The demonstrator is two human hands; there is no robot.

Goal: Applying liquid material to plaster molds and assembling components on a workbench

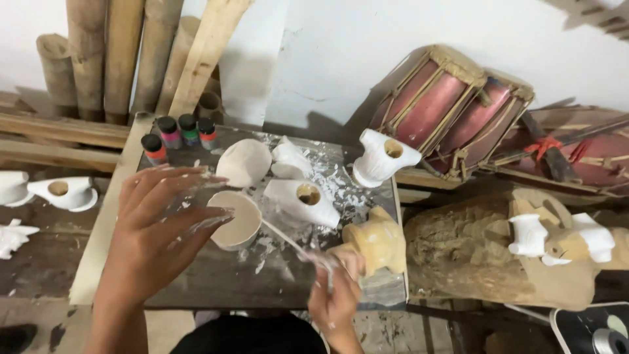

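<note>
Dark plaster-spattered board (216, 282) on a cluttered bench against a white wall, bamboo poles (105, 59) behind, drums (452, 105) to the right. Left hand (160, 223), fingers spread, cups a small cup of white slip (237, 219) at board centre, mouth up. Right hand (337, 292) pinches a thin stick (288, 241) running diagonally from the cup toward the near right edge beside a tan mould (379, 244); white casts (301, 200) crowd the far side, bare board near-left.

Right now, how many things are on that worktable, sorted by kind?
Small paint bottles: 4
White plaster pieces: 4
Tan moulded piece: 1
Cup of white mix, left hand over it: 1
Stirring stick, in the right hand: 1
Total: 11
</note>
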